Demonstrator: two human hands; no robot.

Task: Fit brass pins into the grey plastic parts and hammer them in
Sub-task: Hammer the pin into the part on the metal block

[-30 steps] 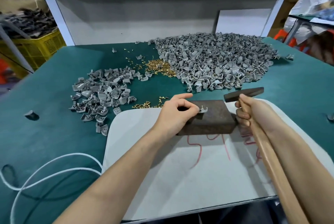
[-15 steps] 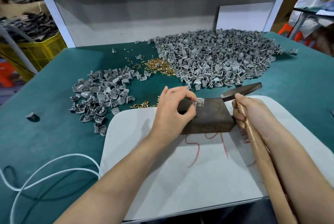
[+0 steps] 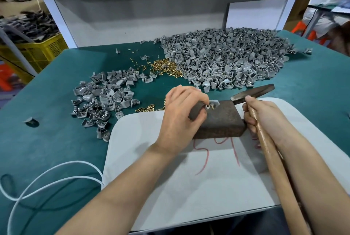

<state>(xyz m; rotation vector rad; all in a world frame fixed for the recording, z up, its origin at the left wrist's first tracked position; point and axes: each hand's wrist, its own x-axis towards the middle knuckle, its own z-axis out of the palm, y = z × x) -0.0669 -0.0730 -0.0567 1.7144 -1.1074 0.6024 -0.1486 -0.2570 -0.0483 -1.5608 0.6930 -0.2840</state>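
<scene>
- Your left hand (image 3: 180, 115) pinches a grey plastic part (image 3: 215, 103) with curled fingertips on the rusty block (image 3: 221, 123). A brass pin (image 3: 212, 107) sits in the part.
- Your right hand (image 3: 265, 115) is wrapped round the hammer (image 3: 253, 92) handle.
- Red writing (image 3: 206, 156) on the white board (image 3: 189, 187) looks like "54".

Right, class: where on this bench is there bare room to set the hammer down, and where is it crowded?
Free: the white board below the red marks; the green mat right of the board, this side of the big grey pile; the mat between small pile and cord. Crowded: the back, with both piles and brass pins.
</scene>
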